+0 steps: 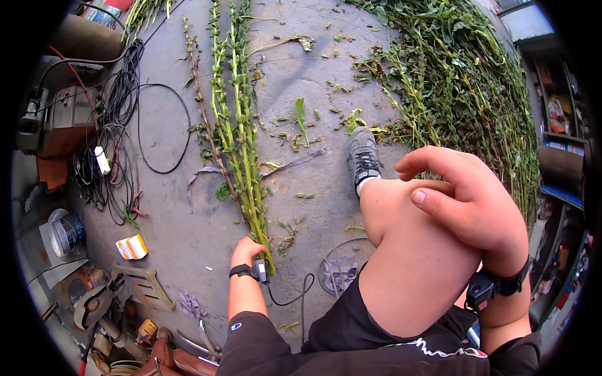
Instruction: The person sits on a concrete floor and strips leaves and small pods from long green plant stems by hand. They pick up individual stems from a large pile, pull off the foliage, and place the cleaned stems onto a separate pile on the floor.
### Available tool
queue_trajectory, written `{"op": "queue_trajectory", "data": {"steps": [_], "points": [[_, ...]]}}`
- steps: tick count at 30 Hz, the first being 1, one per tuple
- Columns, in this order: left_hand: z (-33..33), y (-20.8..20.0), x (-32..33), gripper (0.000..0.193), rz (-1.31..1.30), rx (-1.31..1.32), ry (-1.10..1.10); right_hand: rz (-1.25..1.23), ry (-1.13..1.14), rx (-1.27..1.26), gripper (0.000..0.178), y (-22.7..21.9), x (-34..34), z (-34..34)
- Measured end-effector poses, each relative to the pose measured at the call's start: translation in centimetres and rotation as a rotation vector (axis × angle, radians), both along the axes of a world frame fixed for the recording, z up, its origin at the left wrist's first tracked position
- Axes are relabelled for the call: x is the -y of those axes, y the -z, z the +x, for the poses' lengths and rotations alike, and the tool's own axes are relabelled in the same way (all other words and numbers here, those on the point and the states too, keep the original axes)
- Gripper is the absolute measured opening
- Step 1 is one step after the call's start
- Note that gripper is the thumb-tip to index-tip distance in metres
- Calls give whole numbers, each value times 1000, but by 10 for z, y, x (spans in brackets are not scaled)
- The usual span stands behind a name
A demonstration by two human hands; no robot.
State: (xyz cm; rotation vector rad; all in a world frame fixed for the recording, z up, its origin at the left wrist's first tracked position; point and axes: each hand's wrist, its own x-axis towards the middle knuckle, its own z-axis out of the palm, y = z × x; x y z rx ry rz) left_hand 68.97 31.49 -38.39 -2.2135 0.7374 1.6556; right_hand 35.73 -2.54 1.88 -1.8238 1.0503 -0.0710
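A bundle of long green stalks with pods along them (243, 150) lies lengthwise on the floor, one brown, dry stalk (207, 113) along its left side. At the bundle's near, cut end is my left hand (246, 252), closed round the stalk bases; some of its fingers are hidden. A purplish-grey cloth strip (296, 163) passes crosswise at the bundle, its ends spread out on both sides. My right hand (464, 194) rests over my bent knee (407, 213), fingers loosely curved and apart, holding nothing.
A large heap of green stalks (458, 81) fills the far right. Tangled black cable (122, 113) lies at left, near an orange-and-white packet (132, 247). Closer in are a plastic frame (147, 287), a grinder-like tool (94, 297) and a wire ring (326, 276). Shelves (567, 131) stand at right.
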Motion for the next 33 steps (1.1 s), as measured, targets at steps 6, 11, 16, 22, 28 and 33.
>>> {"op": "queue_trajectory", "data": {"steps": [6, 11, 16, 22, 28, 33], "points": [[54, 21, 89, 121, -672, 391, -256, 162, 20, 18, 34, -11, 3, 8], [20, 24, 140, 114, -645, 386, -296, 83, -32, -23, 34, 0, 8, 4], [2, 21, 144, 97, -599, 491, -229, 237, 174, 111, 35, -8, 6, -13], [29, 25, 125, 88, -838, 98, -462, 174, 897, 703, 22, 36, -13, -146], [-21, -31, 144, 68, -990, 228, -647, 350, 1636, 530, 15, 111, -175, -351], [-170, -257, 226, 24, -1260, -363, -911, 718, 1934, 713, 12, 191, -282, -414]]}}
